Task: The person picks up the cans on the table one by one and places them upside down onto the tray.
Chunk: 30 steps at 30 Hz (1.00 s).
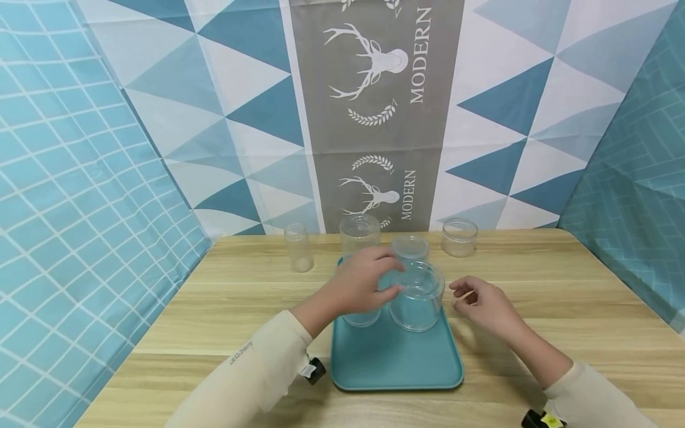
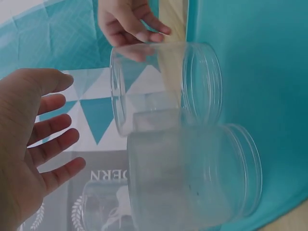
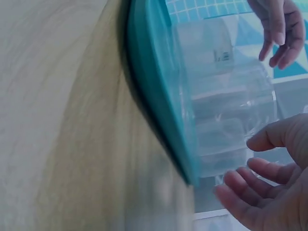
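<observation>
A clear round jar [image 1: 416, 310] stands on a teal tray [image 1: 396, 362], with another clear jar [image 1: 361, 315] to its left, partly hidden by my left hand [image 1: 366, 282]. That hand is held above the jars, its fingers spread and gripping nothing; in the left wrist view the hand [image 2: 38, 139] is apart from both jars [image 2: 192, 178]. My right hand [image 1: 488, 304] hangs just right of the tray, fingers loosely bent and holding nothing. The right wrist view shows this hand [image 3: 269, 178] near the rims of the clear jars [image 3: 231, 106].
Behind the tray's left side stands a narrow clear jar [image 1: 299, 249]. A taller clear jar [image 1: 360, 235] is at the back middle, with a short round one [image 1: 459, 239] farther right. Another clear container [image 1: 409, 246] is at the tray's back. Patterned cloth [image 1: 257, 119] hangs behind the table.
</observation>
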Each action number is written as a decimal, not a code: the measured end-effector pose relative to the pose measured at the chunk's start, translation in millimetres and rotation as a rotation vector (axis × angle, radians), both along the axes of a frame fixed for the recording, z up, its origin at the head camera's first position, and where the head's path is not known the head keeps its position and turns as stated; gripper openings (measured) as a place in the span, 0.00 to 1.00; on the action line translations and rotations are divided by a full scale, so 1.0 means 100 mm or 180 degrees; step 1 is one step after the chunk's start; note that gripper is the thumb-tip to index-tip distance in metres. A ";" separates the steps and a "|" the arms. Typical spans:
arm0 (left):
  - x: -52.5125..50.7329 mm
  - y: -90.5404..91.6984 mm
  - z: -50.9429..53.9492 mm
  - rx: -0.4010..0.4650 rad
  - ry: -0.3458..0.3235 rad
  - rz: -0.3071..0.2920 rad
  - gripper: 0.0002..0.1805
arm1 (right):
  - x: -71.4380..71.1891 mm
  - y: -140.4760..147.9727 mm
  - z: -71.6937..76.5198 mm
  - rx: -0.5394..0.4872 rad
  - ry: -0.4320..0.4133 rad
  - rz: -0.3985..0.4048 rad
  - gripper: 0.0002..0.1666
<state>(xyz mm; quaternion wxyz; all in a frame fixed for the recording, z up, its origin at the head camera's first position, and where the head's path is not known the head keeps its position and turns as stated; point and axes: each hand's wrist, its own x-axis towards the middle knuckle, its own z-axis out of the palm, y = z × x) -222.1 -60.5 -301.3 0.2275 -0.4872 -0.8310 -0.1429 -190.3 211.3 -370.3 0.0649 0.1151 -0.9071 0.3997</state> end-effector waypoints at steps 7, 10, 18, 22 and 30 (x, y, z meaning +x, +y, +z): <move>0.01 -0.23 -0.02 0.0224 0.0067 0.0055 0.12 | 0.11 -0.05 0.09 0.0234 0.1179 -0.0211 0.13; 0.03 -0.33 0.00 0.0255 -0.0080 0.0158 0.12 | 0.16 -0.08 0.13 0.0317 0.1641 -0.0242 0.15; 0.07 -0.57 0.05 0.0457 -0.0207 0.0288 0.14 | 0.19 -0.12 0.23 0.0517 0.2405 0.0202 0.16; 0.05 -0.69 0.07 0.0580 -0.0170 0.0325 0.14 | 0.17 -0.17 0.26 0.0634 0.2718 0.0650 0.14; -0.01 -0.90 0.09 0.0735 -0.0173 0.0513 0.15 | 0.18 -0.34 0.28 0.0730 0.2762 0.1250 0.24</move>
